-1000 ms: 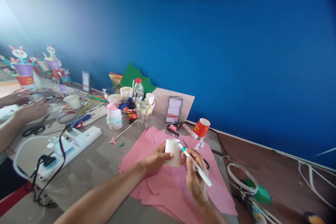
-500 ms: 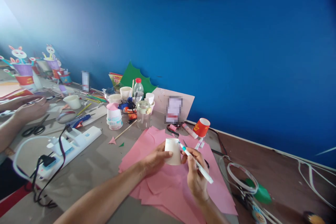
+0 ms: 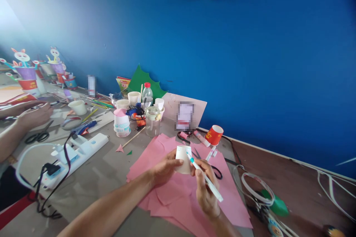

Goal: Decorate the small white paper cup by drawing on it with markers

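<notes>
Our left hand has its fingers clamped around a white paper cup, above pink paper sheets. Our right hand has its fingers closed on a white marker, tip at the cup's side just below its upper edge. Scissors lie just beside the right hand; the sheets run close to the table's right edge. A stretch of table separates our left forearm from the power strip.
</notes>
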Motion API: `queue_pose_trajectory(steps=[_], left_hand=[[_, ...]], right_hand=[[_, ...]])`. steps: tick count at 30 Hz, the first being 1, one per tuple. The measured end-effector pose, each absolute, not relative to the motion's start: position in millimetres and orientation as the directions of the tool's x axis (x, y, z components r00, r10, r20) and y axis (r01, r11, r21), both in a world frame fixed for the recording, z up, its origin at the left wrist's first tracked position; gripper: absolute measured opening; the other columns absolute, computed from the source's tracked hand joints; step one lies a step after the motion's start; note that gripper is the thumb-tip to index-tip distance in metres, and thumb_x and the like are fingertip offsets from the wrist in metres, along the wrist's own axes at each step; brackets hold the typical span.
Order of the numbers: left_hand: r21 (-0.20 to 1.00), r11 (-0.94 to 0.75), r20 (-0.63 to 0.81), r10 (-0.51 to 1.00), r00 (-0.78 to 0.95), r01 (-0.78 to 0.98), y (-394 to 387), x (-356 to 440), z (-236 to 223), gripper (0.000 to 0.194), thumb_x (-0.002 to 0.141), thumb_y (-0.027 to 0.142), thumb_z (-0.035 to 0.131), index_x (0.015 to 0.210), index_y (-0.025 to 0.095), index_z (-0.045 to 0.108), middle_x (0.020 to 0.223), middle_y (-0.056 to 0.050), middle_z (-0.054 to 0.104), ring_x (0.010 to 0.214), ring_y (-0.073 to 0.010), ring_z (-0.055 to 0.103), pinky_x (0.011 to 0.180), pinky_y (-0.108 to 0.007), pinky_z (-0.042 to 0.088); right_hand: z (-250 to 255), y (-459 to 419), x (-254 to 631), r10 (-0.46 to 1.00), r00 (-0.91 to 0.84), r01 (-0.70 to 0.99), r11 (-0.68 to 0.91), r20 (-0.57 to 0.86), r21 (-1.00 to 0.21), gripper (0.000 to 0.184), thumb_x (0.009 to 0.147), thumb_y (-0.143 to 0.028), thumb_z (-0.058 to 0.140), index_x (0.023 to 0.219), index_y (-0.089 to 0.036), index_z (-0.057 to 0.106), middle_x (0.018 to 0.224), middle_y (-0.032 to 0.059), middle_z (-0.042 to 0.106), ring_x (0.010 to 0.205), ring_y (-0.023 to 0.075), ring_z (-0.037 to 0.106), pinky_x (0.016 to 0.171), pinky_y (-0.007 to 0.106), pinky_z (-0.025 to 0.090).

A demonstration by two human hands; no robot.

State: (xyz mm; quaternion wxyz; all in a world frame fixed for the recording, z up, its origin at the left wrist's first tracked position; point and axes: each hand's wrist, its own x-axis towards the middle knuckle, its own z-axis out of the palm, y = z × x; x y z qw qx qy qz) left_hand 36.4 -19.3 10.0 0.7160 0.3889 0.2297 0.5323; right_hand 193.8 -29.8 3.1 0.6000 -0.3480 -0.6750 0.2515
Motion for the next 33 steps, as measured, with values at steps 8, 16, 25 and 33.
queue_pose_trajectory(steps=[8,16,25,33], left_hand=[[0.815,0.105,0.112,0.936,0.333,-0.57,-18.8,36.1,7.9,0.039,0.077,0.03,0.072,0.111,0.012,0.066,0.097,-0.011,0.071,0.089,-0.0241,0.065,0.077,-0.03,0.044],[0.804,0.121,0.112,0.931,0.347,-0.583,-17.9,35.7,6.9,0.038,0.077,0.03,0.073,0.109,0.012,0.066,0.096,-0.012,0.071,0.089,-0.0245,0.066,0.076,-0.03,0.043],[0.795,0.136,0.081,0.942,0.326,-0.592,-18.4,35.4,5.7,0.041,0.075,0.029,0.075,0.112,0.013,0.064,0.1,-0.012,0.07,0.091,-0.0235,0.064,0.075,-0.028,0.04],[0.786,0.13,0.115,0.93,0.349,-0.605,-19.5,36.5,9.6,0.042,0.076,0.03,0.074,0.112,0.013,0.063,0.098,-0.011,0.071,0.085,-0.0232,0.065,0.078,-0.032,0.043]], right_hand=[[-1.1,-27.8,194.2,0.763,-0.067,0.191,0.642,0.643,-0.742,0.019,0.099,-0.031,0.045,0.104,-0.022,0.06,0.088,0.0041,0.062,0.067,0.0147,0.057,0.062,0.028,0.051],[-1.5,-26.6,195.0,0.801,-0.012,0.174,0.591,0.599,-0.787,0.021,0.098,-0.034,0.047,0.103,-0.021,0.062,0.08,0.0031,0.063,0.066,0.0156,0.058,0.06,0.027,0.05],[2.8,-25.0,193.0,0.872,0.072,0.091,0.478,0.485,-0.874,0.025,0.097,-0.04,0.048,0.093,-0.02,0.064,0.074,0.0017,0.062,0.065,0.0151,0.057,0.06,0.028,0.048],[2.8,-27.5,194.8,0.839,0.043,0.146,0.532,0.542,-0.834,0.027,0.096,-0.042,0.049,0.098,-0.019,0.064,0.079,0.0037,0.064,0.064,0.0159,0.057,0.058,0.029,0.049]])
